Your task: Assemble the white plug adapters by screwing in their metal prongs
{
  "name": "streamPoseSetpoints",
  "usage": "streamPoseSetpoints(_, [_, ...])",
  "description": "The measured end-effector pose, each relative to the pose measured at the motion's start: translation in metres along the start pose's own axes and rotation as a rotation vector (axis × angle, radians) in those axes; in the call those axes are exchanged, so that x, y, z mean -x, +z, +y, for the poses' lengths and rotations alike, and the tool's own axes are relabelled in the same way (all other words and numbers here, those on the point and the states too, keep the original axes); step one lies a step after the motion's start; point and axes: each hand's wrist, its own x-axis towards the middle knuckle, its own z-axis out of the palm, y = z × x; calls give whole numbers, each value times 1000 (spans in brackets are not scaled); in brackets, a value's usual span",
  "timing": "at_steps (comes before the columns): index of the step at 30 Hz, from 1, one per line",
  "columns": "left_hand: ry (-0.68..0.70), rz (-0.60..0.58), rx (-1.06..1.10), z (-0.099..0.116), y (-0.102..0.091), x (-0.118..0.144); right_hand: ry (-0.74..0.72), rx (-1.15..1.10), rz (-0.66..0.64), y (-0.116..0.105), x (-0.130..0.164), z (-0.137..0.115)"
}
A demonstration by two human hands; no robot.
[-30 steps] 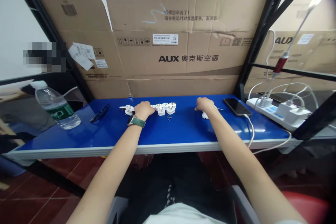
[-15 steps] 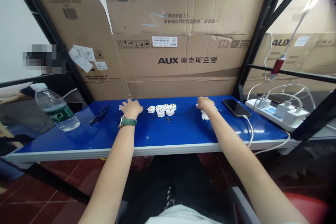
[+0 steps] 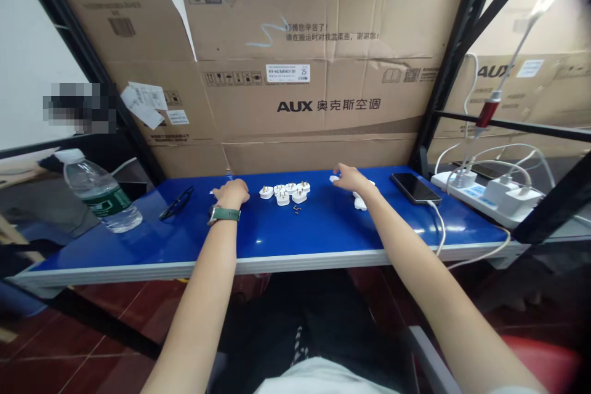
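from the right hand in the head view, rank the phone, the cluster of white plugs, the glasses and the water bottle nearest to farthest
Measured from the right hand:
1. Phone, just to its right on the blue table.
2. Cluster of white plugs, to its left, only slightly farther than the phone.
3. Glasses, beyond the left hand.
4. Water bottle, at the far left end.

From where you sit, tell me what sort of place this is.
Probably a makeshift assembly bench in a storeroom or workshop: a blue worktable set in dark metal racking, flattened air-conditioner cartons as a backdrop, and white plug parts between the left hand and right hand.
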Motion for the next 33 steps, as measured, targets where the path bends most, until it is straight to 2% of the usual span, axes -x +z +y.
streamPoseSetpoints(3, [17,-1,-20,6,0,3,-179,-396,-63,0,4,-8])
streamPoseSetpoints(6, [85,13,-41,10,2,6,-298,-818,-243,-5,11,-14])
streamPoseSetpoints(8, [102,13,-53,10,3,6,-379,-1006,-373,-9,14,-16])
streamPoseSetpoints(11, [71,32,-83,11,4,6,-458,-1128,-498,-15,18,-16])
streamPoseSetpoints(17, [-21,0,-117,13,1,9,-517,-1168,-535,-19,20,-17])
streamPoseSetpoints(20, [7,93,-43,13,0,13,-529,-1166,-497,-19,22,-18])
streamPoseSetpoints(24, [63,404,174,13,-8,14,-521,-1107,-327,-16,23,-22])
streamPoseSetpoints(26, [201,550,313,16,-13,12,-519,-1043,-215,-14,22,-24])
streamPoseSetpoints(28, [407,630,450,22,-16,12,-527,-971,-95,-13,20,-25])
streamPoseSetpoints(30, [589,610,536,32,-16,13,-546,-912,3,-12,19,-26])
streamPoseSetpoints(33, [778,476,610,47,-9,17,-600,-829,60,-11,19,-27])
